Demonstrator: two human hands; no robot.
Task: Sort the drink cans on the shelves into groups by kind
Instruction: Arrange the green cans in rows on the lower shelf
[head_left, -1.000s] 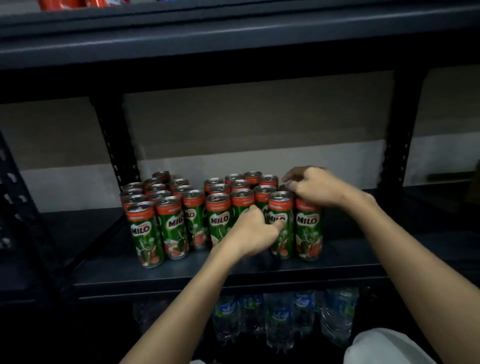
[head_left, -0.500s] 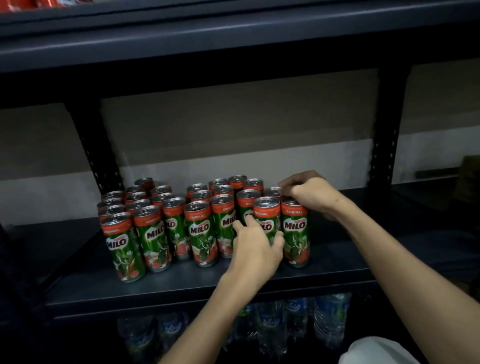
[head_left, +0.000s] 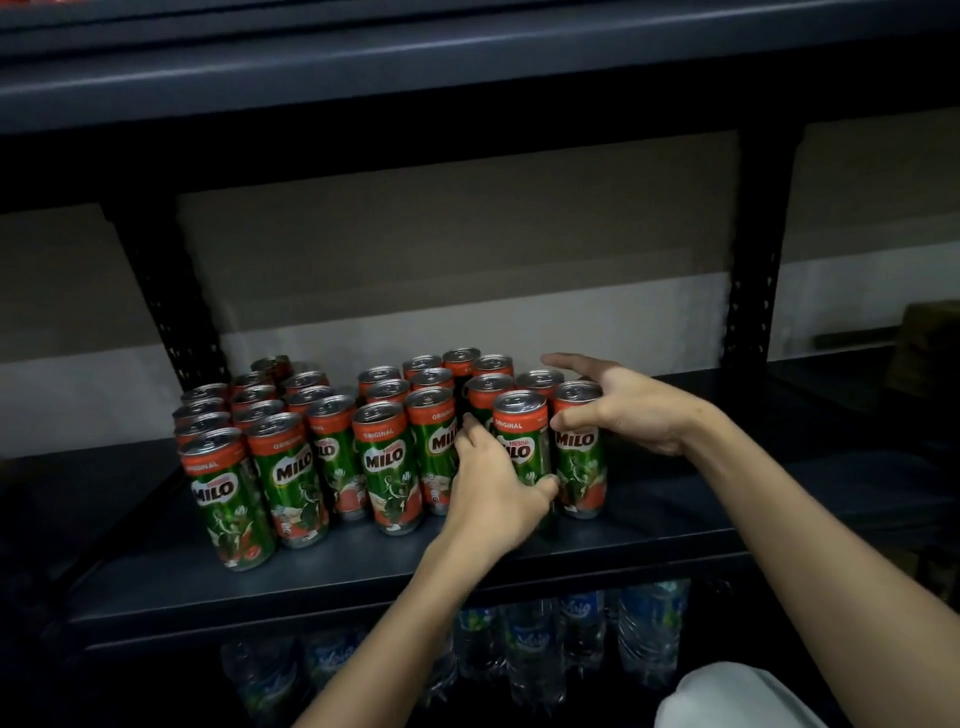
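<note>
Milo cans (head_left: 387, 467): slim green cylinders with orange-red upper bands, printed "MILO" and "ORIGINAL", glossy metal sides and silver pull-tab tops. All stand upright on the dark shelf (head_left: 675, 540), packed in two blocks several rows deep. One block sits toward the shelf's left end and runs from near the front edge to the back; the other sits mid-shelf, the two parted by a narrow gap.

Held can (head_left: 522, 441): front row of the mid-shelf block, set a little forward of its neighbours. Your left hand (head_left: 493, 493) wraps its lower body, fingers curled round the left side and thumb across the front near the base.

End can (head_left: 579, 447): rightmost of the front row, just beside the held can. Your right hand (head_left: 618, 410) is spread wide over it, gripping nothing; the thumb lies against the orange band on its front, and the fingers stretch straight over the can tops behind.

Shelf: matte dark grey metal, flat and smooth, with a folded front lip. Its right end is bare.

Uprights (head_left: 748, 291): black perforated steel posts at the back corners of the bay.

Upper shelf (head_left: 467, 67): same dark metal, overhead.

Water bottles (head_left: 530, 644): clear crinkled plastic with blue-and-green labels, standing in a row on the level below, under the front edge.

Wall (head_left: 467, 260): behind the rack, dull tan above, pale band beneath.

White cloth (head_left: 737, 696): soft rounded form at the lower right of the view.
</note>
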